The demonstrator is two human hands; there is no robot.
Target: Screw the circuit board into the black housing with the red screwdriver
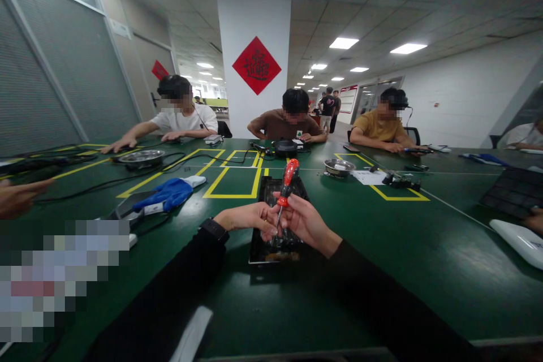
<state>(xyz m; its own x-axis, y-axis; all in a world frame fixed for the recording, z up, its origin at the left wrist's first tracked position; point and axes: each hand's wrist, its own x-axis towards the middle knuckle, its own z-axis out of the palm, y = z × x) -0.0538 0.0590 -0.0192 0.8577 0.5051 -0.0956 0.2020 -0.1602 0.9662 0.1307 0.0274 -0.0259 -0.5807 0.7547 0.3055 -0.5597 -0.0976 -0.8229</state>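
A red-handled screwdriver (288, 179) stands nearly upright over an opened black laptop chassis (276, 220) lying on the green table (382, 260). My right hand (306, 222) is wrapped round the screwdriver's lower handle and shaft. My left hand (250, 218) reaches in from the left, and its fingertips pinch near the screwdriver's tip above the chassis. Both sleeves are black, and a dark watch sits on my left wrist.
A blue glove (166, 193) lies left of the chassis near a metal bowl (141, 157). Another bowl (338, 166) and small parts sit to the right. Three people work across the table. A hand (19, 197) enters at the left, a white object (520, 240) lies at the right.
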